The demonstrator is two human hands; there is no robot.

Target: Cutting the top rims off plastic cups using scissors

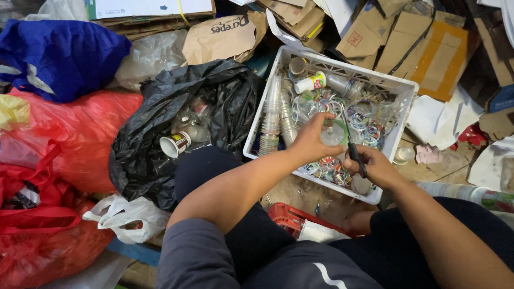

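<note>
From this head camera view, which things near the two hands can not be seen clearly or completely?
- Clear plastic cup, head view: the left hand covers its left side, so its full shape is hidden.
- Black-handled scissors: the right hand wraps the handles; the thin blades are hard to follow.
- White plastic crate: its floor is buried under cups and rings.
- Black plastic bag: the deep contents are hidden by its folds.
</note>
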